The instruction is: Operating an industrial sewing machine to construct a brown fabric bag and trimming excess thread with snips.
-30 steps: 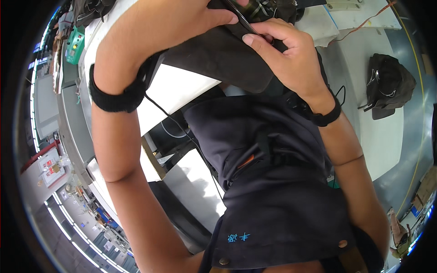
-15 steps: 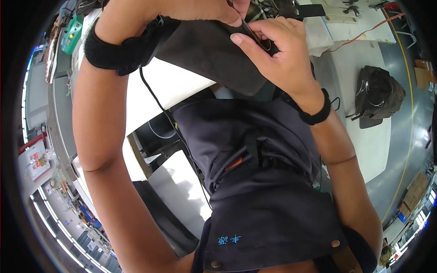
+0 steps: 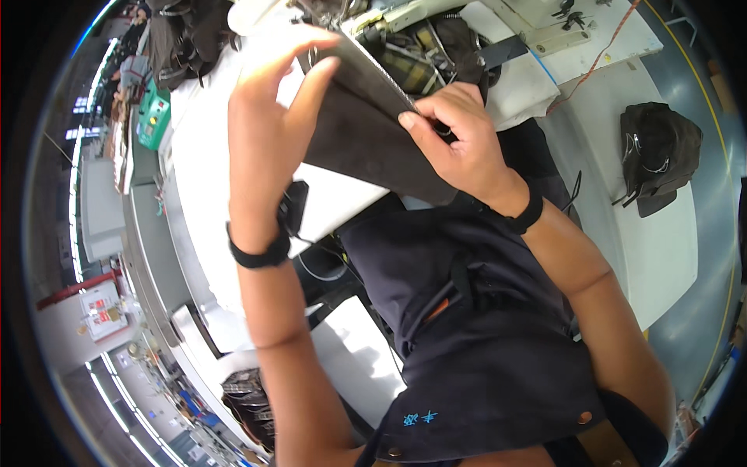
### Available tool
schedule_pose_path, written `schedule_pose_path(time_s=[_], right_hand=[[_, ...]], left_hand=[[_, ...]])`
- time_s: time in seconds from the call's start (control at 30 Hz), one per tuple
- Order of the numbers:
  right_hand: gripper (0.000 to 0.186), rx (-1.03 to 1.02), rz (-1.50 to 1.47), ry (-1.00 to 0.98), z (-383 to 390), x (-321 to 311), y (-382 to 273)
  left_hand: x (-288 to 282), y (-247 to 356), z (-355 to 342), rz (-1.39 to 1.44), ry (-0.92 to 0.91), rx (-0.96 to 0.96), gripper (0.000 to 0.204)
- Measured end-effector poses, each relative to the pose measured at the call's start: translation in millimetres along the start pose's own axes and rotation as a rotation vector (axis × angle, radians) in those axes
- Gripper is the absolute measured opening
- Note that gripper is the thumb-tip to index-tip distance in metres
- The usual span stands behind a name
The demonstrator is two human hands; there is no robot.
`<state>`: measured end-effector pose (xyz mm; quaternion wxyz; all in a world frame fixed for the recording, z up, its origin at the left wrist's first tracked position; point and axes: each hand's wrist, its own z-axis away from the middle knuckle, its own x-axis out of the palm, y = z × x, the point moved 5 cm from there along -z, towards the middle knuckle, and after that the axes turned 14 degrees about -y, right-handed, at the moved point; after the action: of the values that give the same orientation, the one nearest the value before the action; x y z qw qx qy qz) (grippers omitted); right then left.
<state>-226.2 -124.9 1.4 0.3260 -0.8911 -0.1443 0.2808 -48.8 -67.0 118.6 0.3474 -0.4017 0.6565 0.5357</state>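
Note:
A dark brown fabric piece [image 3: 366, 136] lies over the edge of the white table in front of me, with a zipper [image 3: 383, 76] running along its upper edge in a straight slanting line. My right hand [image 3: 465, 144] pinches the near right end of that edge between thumb and fingers. At the zipper's far left end, my left hand [image 3: 272, 117] is raised with thumb and index finger apart, beside metal machine parts [image 3: 331, 12]. Nothing shows gripped in it.
Plaid-lined dark fabric [image 3: 424, 58] lies just beyond the zipper. A dark backpack [image 3: 660, 152] rests on the light surface at right. Another dark bag [image 3: 183, 39] sits at the far left, near a green device [image 3: 154, 115]. A reddish cord [image 3: 603, 50] crosses the back right.
My left hand has come off the zipper and moved left, its fingers spreading. The zipper, bent before, now runs straight. My right hand stays at its end. The whole view has shifted.

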Motion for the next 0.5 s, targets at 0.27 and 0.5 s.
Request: schedule_pose_path(time_s=[0.27, 0.5], right_hand=[[0.014, -0.003, -0.017, -0.019, -13.4, -5.3, -18.9], [0.020, 0.503, -0.609, -0.225, -22.0, -13.1, -32.3]], left_hand=[[55.8, -24.4, 26.8, 0.059, 0.318, -0.264, 0.040], [16.6, -16.5, 15.1, 0.003, 0.344, -0.137, 0.031]])
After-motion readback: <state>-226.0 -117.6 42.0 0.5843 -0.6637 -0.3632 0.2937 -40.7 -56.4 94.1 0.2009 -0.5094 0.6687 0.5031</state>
